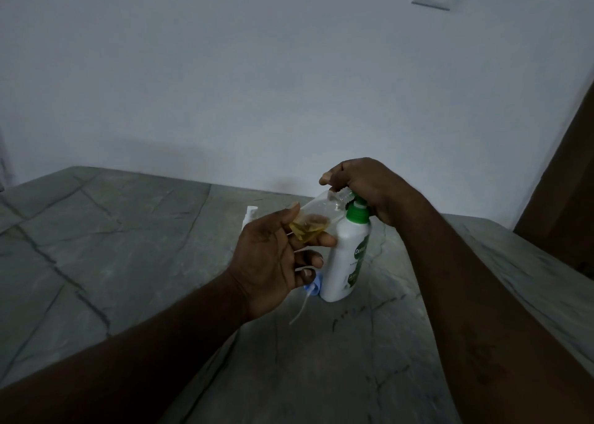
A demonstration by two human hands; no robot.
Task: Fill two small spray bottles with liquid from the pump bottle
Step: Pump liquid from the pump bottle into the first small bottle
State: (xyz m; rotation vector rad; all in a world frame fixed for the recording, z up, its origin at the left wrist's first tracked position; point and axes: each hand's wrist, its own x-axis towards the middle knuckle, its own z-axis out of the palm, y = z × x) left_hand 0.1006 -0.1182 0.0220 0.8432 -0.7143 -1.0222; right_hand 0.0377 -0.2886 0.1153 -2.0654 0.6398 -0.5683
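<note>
Pinching the small spray bottle (310, 227) in the left hand (266, 259), thumb above, fingers below, tilted to bring its open mouth to the pump bottle (348, 256) spout; part-filled with yellow liquid. Just beyond, lying on the surface (128, 230), a blue spray cap (312, 288) with tube, off for filling. Curled over the pump head, the right hand (363, 182), probably pressing. Farther back, a second sprayer (249, 214), apparently waiting.

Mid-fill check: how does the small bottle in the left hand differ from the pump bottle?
The small bottle is clear and shows yellow liquid; the pump bottle is opaque white with a green pump. The small bottle is tilted, held off the table by the left hand; the pump bottle stands upright on it. The small bottle is much the smaller. Each has a hand on it: the right hand tops the pump.
</note>
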